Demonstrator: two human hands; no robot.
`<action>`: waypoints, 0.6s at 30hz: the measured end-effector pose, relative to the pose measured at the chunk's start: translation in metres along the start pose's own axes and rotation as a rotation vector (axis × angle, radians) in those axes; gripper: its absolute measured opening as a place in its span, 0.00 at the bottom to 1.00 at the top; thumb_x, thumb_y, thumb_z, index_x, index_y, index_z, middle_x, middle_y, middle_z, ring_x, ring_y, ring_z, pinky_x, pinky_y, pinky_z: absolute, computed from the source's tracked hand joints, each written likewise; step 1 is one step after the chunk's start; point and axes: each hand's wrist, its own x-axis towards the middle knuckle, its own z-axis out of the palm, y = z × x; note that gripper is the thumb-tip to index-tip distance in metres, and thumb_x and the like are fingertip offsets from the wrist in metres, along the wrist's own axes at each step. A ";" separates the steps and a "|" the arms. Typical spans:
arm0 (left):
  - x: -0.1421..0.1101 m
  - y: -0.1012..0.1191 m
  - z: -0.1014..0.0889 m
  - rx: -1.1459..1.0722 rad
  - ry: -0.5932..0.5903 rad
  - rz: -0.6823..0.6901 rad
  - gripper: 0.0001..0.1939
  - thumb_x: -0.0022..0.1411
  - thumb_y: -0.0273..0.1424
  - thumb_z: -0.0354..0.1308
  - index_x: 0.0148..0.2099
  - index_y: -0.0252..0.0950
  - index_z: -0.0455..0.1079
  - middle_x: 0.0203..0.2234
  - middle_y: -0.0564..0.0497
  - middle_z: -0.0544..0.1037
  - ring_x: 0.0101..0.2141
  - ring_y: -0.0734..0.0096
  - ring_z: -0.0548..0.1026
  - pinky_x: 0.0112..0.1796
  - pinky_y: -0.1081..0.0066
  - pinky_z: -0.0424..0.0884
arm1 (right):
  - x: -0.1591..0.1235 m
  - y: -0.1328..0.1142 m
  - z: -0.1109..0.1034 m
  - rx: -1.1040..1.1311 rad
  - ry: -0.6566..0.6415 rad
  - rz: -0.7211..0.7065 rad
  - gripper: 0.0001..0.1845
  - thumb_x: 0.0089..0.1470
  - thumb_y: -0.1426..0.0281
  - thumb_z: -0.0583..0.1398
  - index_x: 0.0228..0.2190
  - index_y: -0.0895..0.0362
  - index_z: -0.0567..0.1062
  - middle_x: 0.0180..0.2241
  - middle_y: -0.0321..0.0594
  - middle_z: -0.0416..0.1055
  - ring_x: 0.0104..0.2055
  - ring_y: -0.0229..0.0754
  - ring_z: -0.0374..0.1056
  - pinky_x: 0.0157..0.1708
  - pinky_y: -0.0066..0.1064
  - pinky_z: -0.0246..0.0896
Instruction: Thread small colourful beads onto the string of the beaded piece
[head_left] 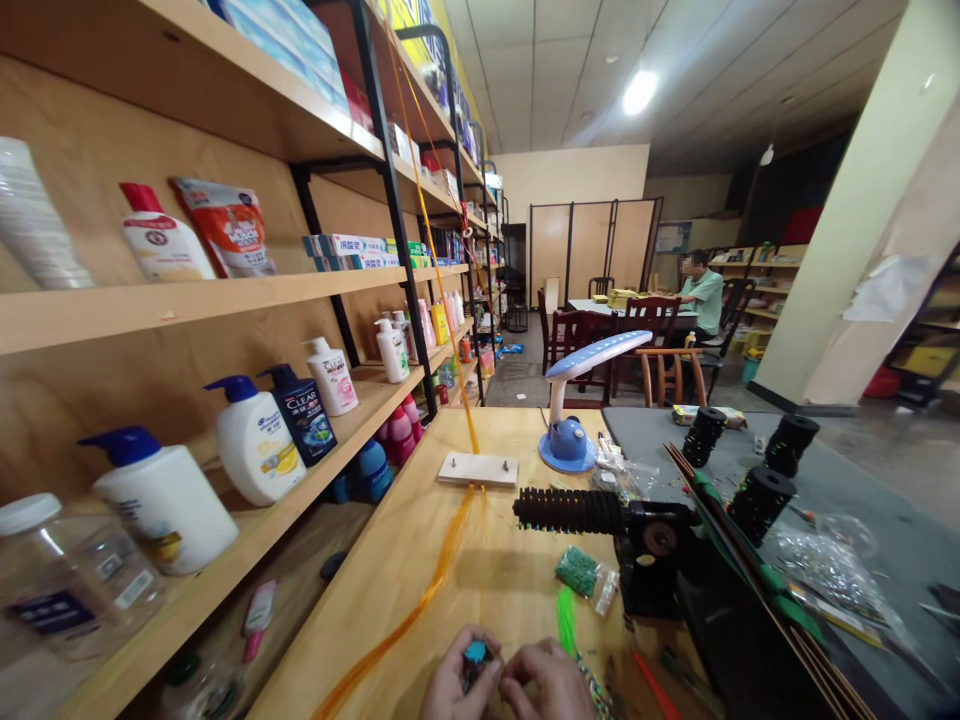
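At the bottom edge of the head view both my hands meet over the wooden table. My left hand pinches a small dark piece with a turquoise bead on top. My right hand touches the same piece from the right, fingers curled against it. An orange cord runs from the shelving down past a small wooden block and along the table to the left of my hands. A green strand lies just beyond my right hand.
Wooden shelves with shampoo and soap bottles line the left. On the table stand a blue desk lamp, a black spool winder, a bag of green beads and black spools on a grey mat. A person sits at a far table.
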 end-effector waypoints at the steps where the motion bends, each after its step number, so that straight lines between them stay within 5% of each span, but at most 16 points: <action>1: -0.001 0.003 0.000 0.003 -0.005 -0.001 0.26 0.42 0.55 0.70 0.32 0.39 0.74 0.22 0.54 0.73 0.28 0.64 0.71 0.33 0.68 0.67 | 0.000 -0.003 -0.002 0.008 -0.011 0.007 0.09 0.50 0.76 0.63 0.30 0.54 0.84 0.32 0.44 0.80 0.38 0.47 0.75 0.39 0.32 0.65; 12: -0.001 -0.002 -0.003 0.029 -0.029 0.013 0.24 0.46 0.55 0.69 0.32 0.39 0.74 0.21 0.55 0.71 0.24 0.69 0.67 0.28 0.71 0.64 | -0.002 0.007 -0.005 0.020 -0.043 0.004 0.12 0.47 0.75 0.65 0.35 0.51 0.83 0.37 0.43 0.80 0.42 0.50 0.75 0.44 0.34 0.66; 18: 0.000 -0.012 0.006 0.190 -0.076 0.000 0.26 0.46 0.59 0.63 0.30 0.42 0.69 0.19 0.58 0.65 0.21 0.70 0.60 0.26 0.69 0.59 | 0.007 0.006 -0.019 0.507 0.116 0.000 0.14 0.53 0.61 0.65 0.39 0.55 0.81 0.38 0.45 0.82 0.42 0.53 0.76 0.43 0.36 0.68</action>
